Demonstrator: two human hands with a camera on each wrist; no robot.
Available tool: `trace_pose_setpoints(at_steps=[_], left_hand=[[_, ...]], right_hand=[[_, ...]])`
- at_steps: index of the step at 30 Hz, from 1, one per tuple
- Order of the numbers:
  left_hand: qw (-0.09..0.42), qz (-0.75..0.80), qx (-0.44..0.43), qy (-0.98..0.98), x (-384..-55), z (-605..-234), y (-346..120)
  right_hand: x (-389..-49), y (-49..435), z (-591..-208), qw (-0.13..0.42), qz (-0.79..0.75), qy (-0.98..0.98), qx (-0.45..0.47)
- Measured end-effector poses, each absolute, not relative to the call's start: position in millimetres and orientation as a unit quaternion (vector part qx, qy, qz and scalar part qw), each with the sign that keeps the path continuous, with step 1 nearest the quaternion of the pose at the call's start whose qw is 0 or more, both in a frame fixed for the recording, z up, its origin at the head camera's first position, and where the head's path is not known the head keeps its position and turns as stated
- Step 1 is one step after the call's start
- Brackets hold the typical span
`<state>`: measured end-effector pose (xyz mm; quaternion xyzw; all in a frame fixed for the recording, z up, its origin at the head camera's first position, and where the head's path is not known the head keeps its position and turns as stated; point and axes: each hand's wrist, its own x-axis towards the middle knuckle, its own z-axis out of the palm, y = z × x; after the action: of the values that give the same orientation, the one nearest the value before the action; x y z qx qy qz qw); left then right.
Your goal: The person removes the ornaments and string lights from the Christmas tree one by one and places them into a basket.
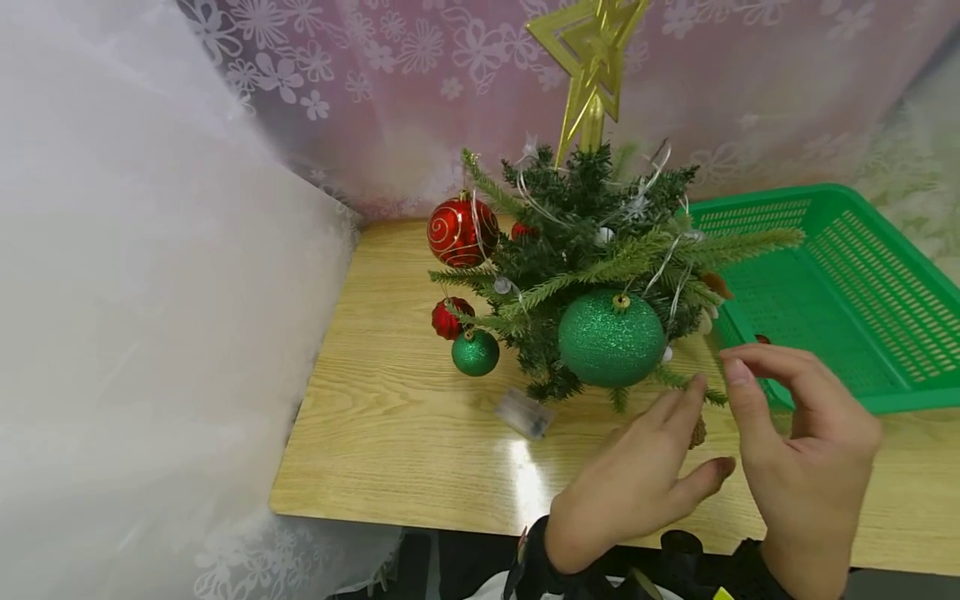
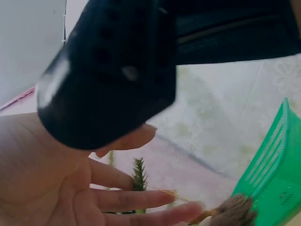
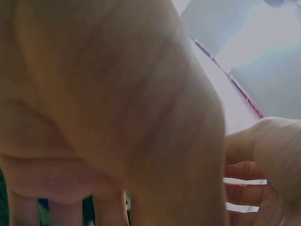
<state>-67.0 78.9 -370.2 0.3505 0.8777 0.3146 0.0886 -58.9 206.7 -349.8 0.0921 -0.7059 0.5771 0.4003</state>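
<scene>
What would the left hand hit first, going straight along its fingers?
Most likely the low green branch just ahead of the left hand; the head view leaves their depth unclear.

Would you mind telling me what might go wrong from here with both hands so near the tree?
The brown cone might slip off if its gold string isn't securely hung. The left hand is close to the large green ball and might knock it. The right hand, overlapping the green basket in the head view, might nudge it.
</scene>
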Motion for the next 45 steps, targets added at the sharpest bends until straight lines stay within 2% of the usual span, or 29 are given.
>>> trace_pose_setpoints(at_steps=[6,8,10,15,18,23,32,45], left_hand=[[0.077,0.349,0.396,0.846,-60.6,-356.7,52.3],[0.058,0.393,0.401,0.826,-56.8,-351.5,37.3],[0.000,0.441,0.403,0.802,-54.3,-347.7,21.8],[-0.237,0.580,0.364,0.689,-64.2,-347.2,0.5],[-0.301,0.611,0.299,0.668,-77.0,-350.0,0.6],[-0.292,0.588,0.216,0.723,-91.0,-358.5,8.4],[-0.334,0.628,0.176,0.681,-100.5,-366.3,19.4],[-0.331,0.638,0.161,0.677,-102.7,-373.7,17.2]], right_hand=[[-66.0,196.5,-325.9,0.378,0.486,-0.778,0.128],[-73.0,192.1,-316.3,0.365,0.463,-0.794,0.151],[-80.3,187.5,-309.2,0.352,0.445,-0.806,0.169],[-90.3,175.7,-302.7,0.334,0.415,-0.830,0.161],[-91.2,170.8,-300.7,0.332,0.412,-0.836,0.144],[-90.8,167.6,-299.8,0.334,0.440,-0.823,0.132],[-92.4,173.6,-295.0,0.357,0.528,-0.760,0.125],[-97.0,184.5,-270.4,0.355,0.560,-0.740,0.116]])
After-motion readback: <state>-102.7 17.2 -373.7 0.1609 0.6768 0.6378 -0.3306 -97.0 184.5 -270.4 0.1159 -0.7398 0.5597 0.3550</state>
